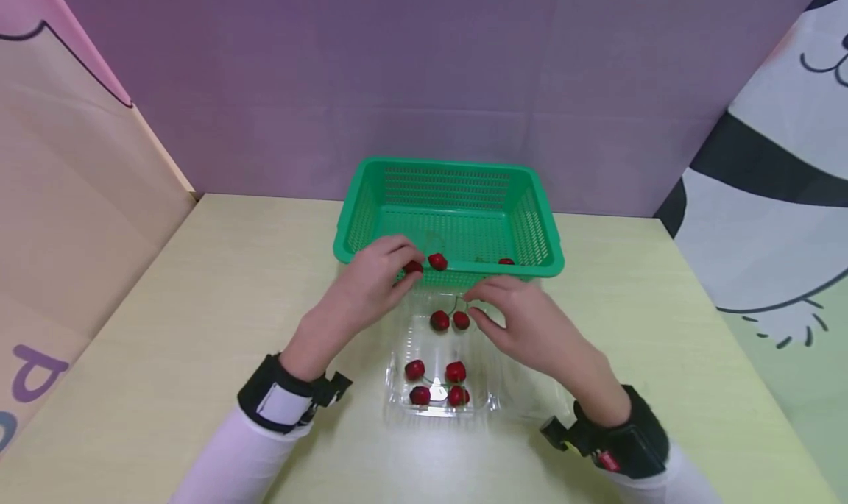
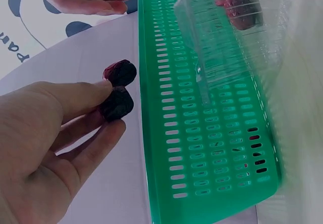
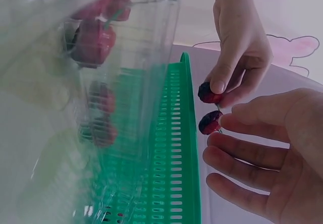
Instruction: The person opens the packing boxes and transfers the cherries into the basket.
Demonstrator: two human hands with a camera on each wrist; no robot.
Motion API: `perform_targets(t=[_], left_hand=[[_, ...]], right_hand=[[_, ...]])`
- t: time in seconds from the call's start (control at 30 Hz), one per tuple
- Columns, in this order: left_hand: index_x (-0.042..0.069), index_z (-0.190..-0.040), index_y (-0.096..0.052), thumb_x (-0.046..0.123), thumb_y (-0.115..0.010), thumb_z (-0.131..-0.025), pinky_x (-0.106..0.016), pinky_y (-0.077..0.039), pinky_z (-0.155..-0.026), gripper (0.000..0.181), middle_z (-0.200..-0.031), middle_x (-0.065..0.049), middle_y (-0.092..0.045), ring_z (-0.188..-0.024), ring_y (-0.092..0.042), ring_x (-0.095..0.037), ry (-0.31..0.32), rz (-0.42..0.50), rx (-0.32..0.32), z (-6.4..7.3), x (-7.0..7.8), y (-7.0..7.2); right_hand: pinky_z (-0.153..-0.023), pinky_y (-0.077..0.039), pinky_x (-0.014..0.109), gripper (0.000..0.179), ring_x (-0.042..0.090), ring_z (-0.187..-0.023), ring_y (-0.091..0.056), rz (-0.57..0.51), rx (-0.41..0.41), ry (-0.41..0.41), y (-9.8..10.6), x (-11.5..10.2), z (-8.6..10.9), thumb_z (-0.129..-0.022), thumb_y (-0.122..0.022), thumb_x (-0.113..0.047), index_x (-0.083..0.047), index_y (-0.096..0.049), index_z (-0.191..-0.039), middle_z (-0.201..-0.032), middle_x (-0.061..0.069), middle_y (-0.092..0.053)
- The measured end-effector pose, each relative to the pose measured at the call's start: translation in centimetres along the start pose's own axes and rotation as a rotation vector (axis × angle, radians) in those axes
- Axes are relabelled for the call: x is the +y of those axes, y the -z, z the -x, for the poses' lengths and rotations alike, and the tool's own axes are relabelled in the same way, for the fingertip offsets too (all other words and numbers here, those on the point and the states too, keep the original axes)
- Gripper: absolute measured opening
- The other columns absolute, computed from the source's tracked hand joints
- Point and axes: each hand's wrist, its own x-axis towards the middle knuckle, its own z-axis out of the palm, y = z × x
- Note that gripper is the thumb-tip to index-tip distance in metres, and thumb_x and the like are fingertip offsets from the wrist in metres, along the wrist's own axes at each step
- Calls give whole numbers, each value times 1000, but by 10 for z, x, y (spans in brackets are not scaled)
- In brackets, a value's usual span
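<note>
My left hand (image 1: 371, 279) pinches a dark red cherry (image 2: 117, 104) between thumb and fingers, over the near rim of the green basket (image 1: 449, 270). A second cherry (image 1: 437, 261) hangs right beside the held one. My right hand (image 1: 530, 324) is to the right with its fingers loosely bent and holding nothing; the left wrist view shows its fingers (image 2: 101, 4) apart from the cherries. Below the hands lies a clear plastic box (image 1: 440, 349). Two stemmed cherries (image 1: 440, 321) lie at its far end, and several more (image 1: 456, 372) at its near end.
The basket stands at the table's far edge, against a purple backdrop (image 1: 450, 62). One cherry (image 1: 506, 261) shows inside it, low behind the near rim. The box's clear lid (image 1: 530, 386) spreads to the right on the pale wooden table (image 1: 265, 268).
</note>
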Motion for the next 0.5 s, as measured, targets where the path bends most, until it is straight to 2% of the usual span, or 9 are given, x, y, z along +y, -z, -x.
perform_targets(t=[0.17,0.5], left_hand=[[1,-100,-71,5,-77,-85,-22,-47,-81,16,-99,-4,-63,-92,-61,-18,52,1,37,0,-2,0],[-1,-98,-71,4,-77,-85,-22,-48,-77,14,-96,-7,-62,-88,-62,-20,134,13,141,2,-8,-3]], right_hand=[[-83,-49,25,18,14,-93,-64,5,-28,22,-3,-3,-1,-84,-79,-12,-11,-72,-101,-97,-4,-66],[-79,-50,23,19,12,-87,-64,26,-182,37,-13,-13,-1,-85,-78,-15,-13,-72,-103,-95,-7,-65]])
